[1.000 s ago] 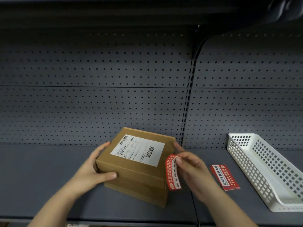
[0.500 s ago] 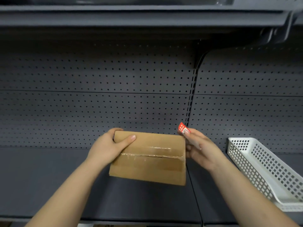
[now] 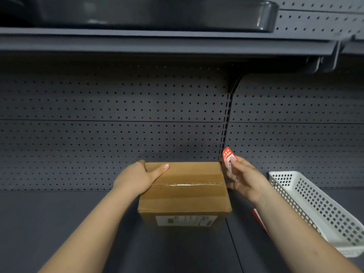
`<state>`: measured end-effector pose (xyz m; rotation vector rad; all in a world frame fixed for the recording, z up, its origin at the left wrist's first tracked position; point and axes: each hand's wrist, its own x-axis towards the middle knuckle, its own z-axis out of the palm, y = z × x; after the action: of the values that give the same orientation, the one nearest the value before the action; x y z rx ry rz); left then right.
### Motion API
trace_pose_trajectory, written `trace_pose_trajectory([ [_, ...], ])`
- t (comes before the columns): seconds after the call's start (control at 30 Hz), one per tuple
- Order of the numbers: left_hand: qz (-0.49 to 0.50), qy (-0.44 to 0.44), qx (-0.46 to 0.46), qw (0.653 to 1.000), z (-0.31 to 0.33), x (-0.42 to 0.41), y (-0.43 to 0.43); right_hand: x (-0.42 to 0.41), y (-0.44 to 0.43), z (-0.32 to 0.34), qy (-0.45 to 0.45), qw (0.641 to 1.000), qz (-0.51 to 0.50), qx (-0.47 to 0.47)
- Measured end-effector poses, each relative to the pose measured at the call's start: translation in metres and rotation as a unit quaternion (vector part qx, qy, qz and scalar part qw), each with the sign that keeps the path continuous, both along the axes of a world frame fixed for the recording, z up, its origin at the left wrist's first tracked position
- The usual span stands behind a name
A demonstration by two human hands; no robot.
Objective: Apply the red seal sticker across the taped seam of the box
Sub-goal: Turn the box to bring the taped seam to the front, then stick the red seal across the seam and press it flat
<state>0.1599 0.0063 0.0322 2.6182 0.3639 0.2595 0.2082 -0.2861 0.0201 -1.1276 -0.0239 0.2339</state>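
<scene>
A brown cardboard box (image 3: 185, 196) rests on the grey shelf, its taped seam (image 3: 187, 184) facing up and running left to right. Its white shipping label (image 3: 186, 220) now faces me on the front side. My left hand (image 3: 137, 179) grips the box's far left corner, thumb lying on the top. My right hand (image 3: 243, 179) is at the box's right side and pinches the red seal sticker (image 3: 228, 158), which stands up above the fingers, clear of the box top.
A white perforated basket (image 3: 319, 209) lies on the shelf to the right. A red edge of the sticker stack (image 3: 259, 219) peeks out from under my right forearm. Grey pegboard forms the back wall, and another shelf hangs overhead.
The box was rolled over from label-up to seam-up and now sits flat on the shelf. My right hand kept the sticker and stayed at the box's right side.
</scene>
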Motion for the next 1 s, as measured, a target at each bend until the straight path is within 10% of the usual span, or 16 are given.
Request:
trace_pose_trajectory([
  [0.5, -0.061, 0.15, 0.016, 0.987, -0.004, 0.048, 0.01, 0.011, 0.017, 0.024, -0.101, 0.992, 0.016, -0.075],
  [0.77, -0.118, -0.144, -0.064, 0.98, 0.031, 0.027, -0.01, 0.014, 0.046, 0.045, -0.165, 0.963, 0.085, -0.195],
  [1.0, -0.26, -0.102, -0.227, 0.933, 0.042, 0.023, -0.041, 0.007, 0.08, 0.051, -0.232, 0.908, 0.141, -0.319],
])
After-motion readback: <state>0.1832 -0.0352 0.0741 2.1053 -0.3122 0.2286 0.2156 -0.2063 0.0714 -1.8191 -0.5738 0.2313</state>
